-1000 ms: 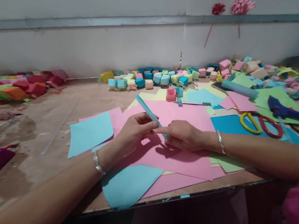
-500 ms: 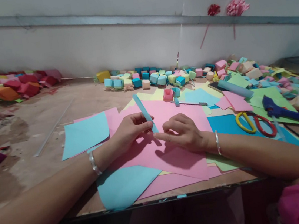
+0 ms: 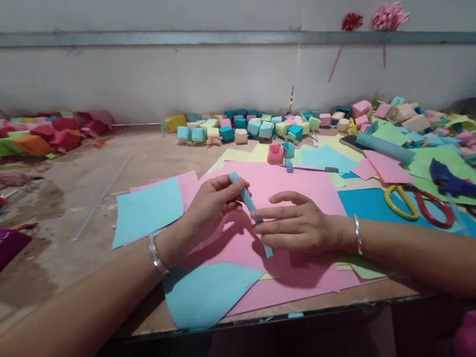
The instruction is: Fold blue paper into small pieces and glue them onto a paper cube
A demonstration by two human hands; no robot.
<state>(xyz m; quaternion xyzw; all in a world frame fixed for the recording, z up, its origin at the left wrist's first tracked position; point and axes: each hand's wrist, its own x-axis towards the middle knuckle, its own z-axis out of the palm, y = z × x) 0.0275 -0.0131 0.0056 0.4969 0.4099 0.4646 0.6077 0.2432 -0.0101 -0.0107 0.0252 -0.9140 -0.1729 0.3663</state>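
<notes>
Head view: narrow, straight-edged light-blue paper strip, slanting over a smooth pink sheet; left hand pinches its upper part; right hand, fingers extended, overlaps its lower part, grip unclear.

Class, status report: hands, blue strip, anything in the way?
Left hand: gripping blue strip near upper end. Right hand: open, fingers across lower part. Pink sheet beneath; nothing apparently blocking.
</notes>
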